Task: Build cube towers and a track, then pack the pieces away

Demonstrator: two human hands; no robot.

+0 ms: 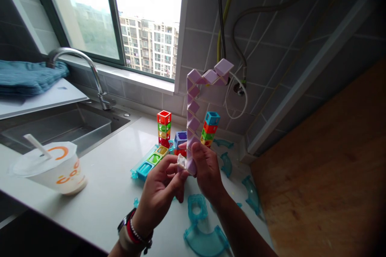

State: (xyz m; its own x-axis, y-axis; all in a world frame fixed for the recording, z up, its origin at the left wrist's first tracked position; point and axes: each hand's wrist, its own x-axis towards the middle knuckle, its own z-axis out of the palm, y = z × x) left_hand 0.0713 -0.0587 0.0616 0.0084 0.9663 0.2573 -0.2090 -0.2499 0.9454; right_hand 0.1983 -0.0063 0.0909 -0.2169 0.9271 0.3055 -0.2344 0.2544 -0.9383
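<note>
A lilac snake puzzle (193, 106) with pale edges stands upright in front of me, its top part bent over to the right. My right hand (208, 170) is closed around its lower end, thumb towards the top. My left hand (164, 184) pinches the bottom wedge, where a whitish face shows between thumb and fingers. Behind the hands are a short stack of blue and red hollow cubes (181, 138), partly hidden, and a flat row of coloured cubes (150, 162).
Two coloured cube towers, one on the left (164, 128) and one on the right (210, 126), stand near the tiled wall. Turquoise track pieces (206, 241) lie on the white counter (111, 176). A lidded drink cup (60, 168) with a straw stands left, before the sink (75, 128). A wooden board (325, 168) borders the right.
</note>
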